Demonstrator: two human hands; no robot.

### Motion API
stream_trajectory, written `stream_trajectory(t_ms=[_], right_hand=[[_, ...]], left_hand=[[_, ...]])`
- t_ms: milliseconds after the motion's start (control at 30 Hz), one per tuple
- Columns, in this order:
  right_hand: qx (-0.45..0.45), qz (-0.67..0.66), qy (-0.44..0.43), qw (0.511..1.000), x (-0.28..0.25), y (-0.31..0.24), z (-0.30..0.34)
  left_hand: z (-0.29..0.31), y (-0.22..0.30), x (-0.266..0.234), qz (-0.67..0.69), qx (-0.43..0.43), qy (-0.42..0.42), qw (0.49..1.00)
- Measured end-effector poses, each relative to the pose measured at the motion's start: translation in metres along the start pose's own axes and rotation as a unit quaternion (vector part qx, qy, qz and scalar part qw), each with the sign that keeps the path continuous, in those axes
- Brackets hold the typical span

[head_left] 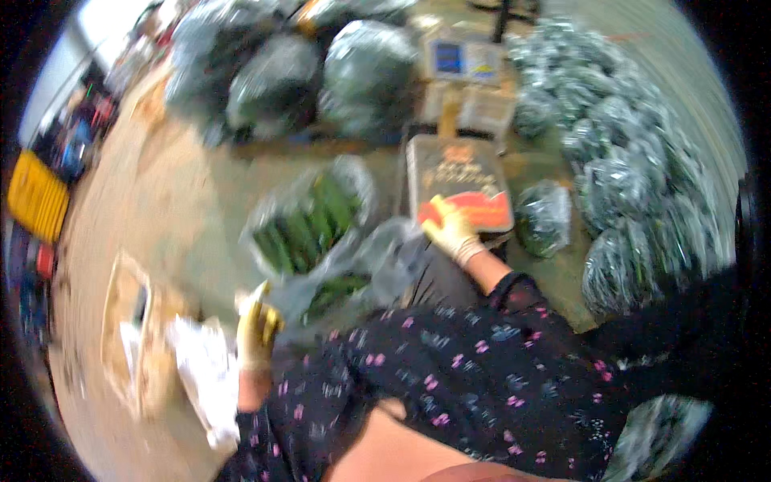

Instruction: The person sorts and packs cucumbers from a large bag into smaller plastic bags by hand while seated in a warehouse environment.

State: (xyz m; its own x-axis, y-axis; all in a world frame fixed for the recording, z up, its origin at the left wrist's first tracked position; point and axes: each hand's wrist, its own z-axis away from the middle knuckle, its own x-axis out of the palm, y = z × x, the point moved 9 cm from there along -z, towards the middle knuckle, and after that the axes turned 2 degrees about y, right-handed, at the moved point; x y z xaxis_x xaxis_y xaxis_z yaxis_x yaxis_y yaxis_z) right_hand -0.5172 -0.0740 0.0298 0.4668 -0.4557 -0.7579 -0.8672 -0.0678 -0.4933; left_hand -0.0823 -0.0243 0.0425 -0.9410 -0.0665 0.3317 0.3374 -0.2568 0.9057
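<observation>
The right hand lies on the scale's printed plate, its grip spread and wrapped around nothing visible, so leaning there could tilt the plate or falsify a reading. The left hand has a half-curled grip beside white plastic film; whether it holds any cannot be told. Between the hands and farther forward, long green vegetables lie in an open clear bag, whose loose mouth could let them spill if tugged.
</observation>
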Motion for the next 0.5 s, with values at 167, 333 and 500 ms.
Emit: stream_trajectory(t_ms=[167,333,500], right_hand=[[-0.070,-0.087,-0.035,0.993,0.017,-0.046,-0.003],[-0.251,-0.259,-0.121,0.925,0.023,-0.219,0.016],[-0.381,-0.221,-0.404,0.802,0.164,-0.266,0.092]], left_hand=[[0.009,-0.012,0.014,-0.005,-0.037,-0.081,0.996],[0.012,-0.005,0.003,0.056,-0.057,-0.088,0.993],[0.004,-0.003,-0.009,0.090,-0.075,-0.118,0.986]])
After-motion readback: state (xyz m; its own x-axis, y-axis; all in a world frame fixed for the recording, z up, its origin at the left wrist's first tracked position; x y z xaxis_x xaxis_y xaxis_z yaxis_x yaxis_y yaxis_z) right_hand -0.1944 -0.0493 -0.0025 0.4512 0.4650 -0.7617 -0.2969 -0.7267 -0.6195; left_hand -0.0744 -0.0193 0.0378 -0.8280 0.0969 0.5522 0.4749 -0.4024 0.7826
